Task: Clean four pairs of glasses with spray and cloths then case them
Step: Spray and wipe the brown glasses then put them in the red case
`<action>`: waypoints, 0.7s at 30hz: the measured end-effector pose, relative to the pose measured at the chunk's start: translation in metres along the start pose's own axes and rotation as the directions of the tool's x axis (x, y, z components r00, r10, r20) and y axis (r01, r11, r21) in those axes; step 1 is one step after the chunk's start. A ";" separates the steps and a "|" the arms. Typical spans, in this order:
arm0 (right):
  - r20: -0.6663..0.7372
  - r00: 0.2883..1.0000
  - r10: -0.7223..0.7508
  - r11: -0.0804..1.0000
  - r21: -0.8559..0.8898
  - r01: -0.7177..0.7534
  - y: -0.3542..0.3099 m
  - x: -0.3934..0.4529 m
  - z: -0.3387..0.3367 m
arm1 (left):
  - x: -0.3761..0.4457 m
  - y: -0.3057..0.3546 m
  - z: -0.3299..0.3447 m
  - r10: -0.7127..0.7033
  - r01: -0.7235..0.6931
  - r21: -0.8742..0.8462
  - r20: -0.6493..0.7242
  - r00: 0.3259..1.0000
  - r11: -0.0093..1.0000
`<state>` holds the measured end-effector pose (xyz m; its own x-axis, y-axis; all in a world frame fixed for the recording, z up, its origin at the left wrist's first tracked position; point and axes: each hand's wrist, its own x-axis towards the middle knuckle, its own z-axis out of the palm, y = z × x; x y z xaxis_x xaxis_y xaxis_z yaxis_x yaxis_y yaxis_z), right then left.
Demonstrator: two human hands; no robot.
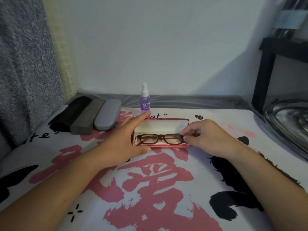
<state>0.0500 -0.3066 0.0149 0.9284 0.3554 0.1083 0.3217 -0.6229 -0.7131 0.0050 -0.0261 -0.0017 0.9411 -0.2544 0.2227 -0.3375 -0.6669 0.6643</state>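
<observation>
A white surface (166, 214) printed with pink and black brushwork carries an open red case (166, 146) at centre. Three closed cases, black (66, 114), grey (88, 119) and silver (108, 116), lie far left. A purple spray bottle (145, 101) stands behind the red case.

Four cases (106, 116); one glasses (160, 139); one spray bottle (145, 100).

Spray bottle (145, 99) stands just behind the open red case (160, 146); closed cases (107, 116) crowd its left.
</observation>
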 end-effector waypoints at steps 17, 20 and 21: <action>-0.290 0.874 -0.390 0.916 -0.027 0.399 -0.051 -0.003 0.054 | -0.074 -0.055 -0.071 -0.060 0.147 0.320 -0.267 0.962 0.936; -0.226 0.936 -0.271 0.935 0.169 0.311 -0.048 -0.001 0.057 | -0.075 -0.060 -0.072 -0.101 0.176 0.280 -0.261 0.960 0.944; -0.194 0.957 -0.216 0.931 0.254 0.261 -0.047 0.001 0.056 | -0.075 -0.060 -0.072 -0.100 0.172 0.279 -0.255 0.962 0.945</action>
<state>0.0252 -0.2380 0.0098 0.8551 0.3393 0.3920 0.4952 -0.3104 -0.8114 -0.0435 0.0834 -0.0072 0.9441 0.0001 0.3297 -0.1630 -0.8692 0.4668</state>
